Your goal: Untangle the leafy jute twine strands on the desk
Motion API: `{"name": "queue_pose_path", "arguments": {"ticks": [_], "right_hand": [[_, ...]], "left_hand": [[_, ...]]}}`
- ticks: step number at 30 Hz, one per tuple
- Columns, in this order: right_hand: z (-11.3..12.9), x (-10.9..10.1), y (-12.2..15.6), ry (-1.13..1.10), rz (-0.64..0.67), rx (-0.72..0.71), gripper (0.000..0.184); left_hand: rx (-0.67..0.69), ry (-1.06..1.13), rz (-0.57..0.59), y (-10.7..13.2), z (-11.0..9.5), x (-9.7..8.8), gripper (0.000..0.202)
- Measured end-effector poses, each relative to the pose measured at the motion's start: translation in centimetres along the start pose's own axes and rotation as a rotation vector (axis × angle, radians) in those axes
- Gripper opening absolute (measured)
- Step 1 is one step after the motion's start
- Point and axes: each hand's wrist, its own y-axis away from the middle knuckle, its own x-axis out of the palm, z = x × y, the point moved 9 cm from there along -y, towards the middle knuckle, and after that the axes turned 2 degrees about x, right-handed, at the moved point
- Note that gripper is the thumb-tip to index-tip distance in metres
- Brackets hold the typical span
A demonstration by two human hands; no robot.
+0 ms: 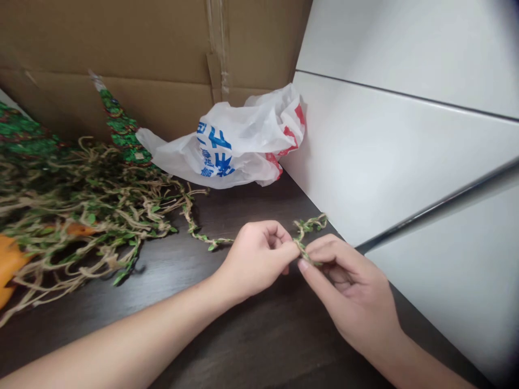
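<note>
A brown cardboard sheet (121, 43) is standing behind a dark wooden tabletop (259, 351), a crumpled white plastic bag (235, 146) is lying far right, and a tangled jute leaf vine (81, 210) is sprawling left, while the left hand (255, 259) and right hand (348, 292) are pinching its thin leafy strand (302, 243) at centre-right.

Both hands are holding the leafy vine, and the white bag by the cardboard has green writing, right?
Almost! The writing on the white plastic bag is blue, not green, as the head view shows. The rest stands: the left hand and right hand are holding the leafy twine vine, and the bag sits by the cardboard.
</note>
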Motion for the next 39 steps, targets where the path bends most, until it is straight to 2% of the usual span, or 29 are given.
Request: {"name": "queue_pose_path", "arguments": {"ticks": [2, 6, 8, 12, 14, 16, 20, 21, 22, 24, 27, 29, 32, 36, 39], "right_hand": [[0.1, 0.3, 0.0, -0.038, 0.027, 0.003, 0.011], [-2.2, 1.6, 0.2, -0.026, 0.156, 0.286, 0.019], [-1.8, 1.5, 0.1, 0.011, 0.155, 0.256, 0.023], [1.5, 0.0, 0.2, -0.005, 0.068, -0.023, 0.018], [2.5, 0.0, 0.4, -0.072, 0.093, -0.073, 0.016], [2.5, 0.6, 0.3, -0.114, 0.156, -0.041, 0.014], [0.4, 2.1, 0.1, -0.038, 0.243, 0.195, 0.014], [0.2, 2.2, 0.0, -0.004, 0.240, 0.214, 0.017], [0.4, 2.2, -0.1, 0.036, 0.233, 0.189, 0.021], [2.0, 2.0, -0.1, 0.134, 0.213, 0.033, 0.024], [5.1, 1.6, 0.6, 0.245, 0.193, -0.249, 0.019], [6.4, 1.5, 1.1, 0.279, 0.181, -0.348, 0.016], [6.7, 1.5, 1.2, 0.338, 0.166, -0.364, 0.022], [5.9, 1.8, 0.9, 0.336, 0.165, -0.322, 0.017], [5.9, 2.9, 1.4, 0.297, 0.290, -0.378, 0.023]], "left_hand": [[-0.007, 0.032, -0.006, -0.1, 0.0, -0.1, 0.005], [0.026, 0.033, -0.030, -0.1, -0.3, -0.4, 0.005], [0.034, 0.061, -0.028, -0.2, -0.3, -0.3, 0.006], [0.036, 0.135, -0.004, -0.3, -0.2, -0.1, 0.006], [0.028, 0.155, 0.026, -0.3, -0.1, 0.2, 0.006], [0.026, 0.172, 0.027, -0.3, -0.1, 0.2, 0.006], [0.022, 0.189, -0.016, -0.4, 0.0, -0.2, 0.006], [0.021, 0.191, -0.017, -0.4, 0.1, -0.2, 0.006], [0.021, 0.193, -0.020, -0.5, 0.1, -0.3, 0.006], [0.025, 0.187, -0.039, -0.6, 0.2, -0.5, 0.007], [0.028, 0.162, -0.075, -0.8, 0.2, -1.1, 0.010], [0.032, 0.154, -0.073, -0.8, 0.2, -1.1, 0.013], [0.035, 0.164, -0.056, -0.7, 0.1, -0.9, 0.011], [0.027, 0.185, -0.005, -0.6, 0.0, -0.3, 0.007], [0.016, 0.183, -0.035, -0.6, 0.1, -0.5, 0.011]]}}
